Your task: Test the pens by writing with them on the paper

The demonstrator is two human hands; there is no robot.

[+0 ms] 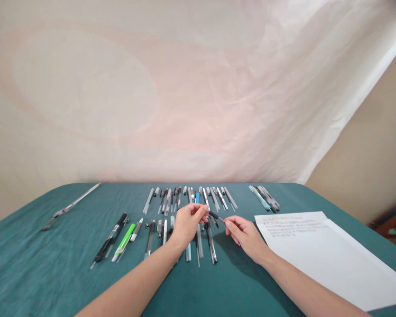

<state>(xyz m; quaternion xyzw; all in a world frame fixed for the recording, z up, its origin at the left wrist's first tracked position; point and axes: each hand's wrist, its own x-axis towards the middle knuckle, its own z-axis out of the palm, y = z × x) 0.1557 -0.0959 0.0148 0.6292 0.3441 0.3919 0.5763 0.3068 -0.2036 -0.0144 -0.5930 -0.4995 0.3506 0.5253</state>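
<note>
Above the middle of the table, a short dark pen piece (pixel 214 215) with a thin greyish end spans the gap between my hands. My left hand (pixel 188 222) pinches at its dark end, thumb and fingers closed. The thin end sits between the thumb and fingers of my right hand (pixel 243 233), which are also closed. Beneath and behind my left hand lie pens, caps and clear barrels in two rows, partly hidden by the hand and forearm. A black-and-clear pen (pixel 211 244) lies just below the held piece.
A green pen (pixel 123 242) and a black pen (pixel 110 240) lie left. Farther left is a long clear-and-dark stick (pixel 74 204). A bundle of pens (pixel 264 199) lies back right, near white paper sheets (pixel 330 264) with blurred writing. Pale cloth (pixel 198 110) hangs behind the green-covered table (pixel 53 273).
</note>
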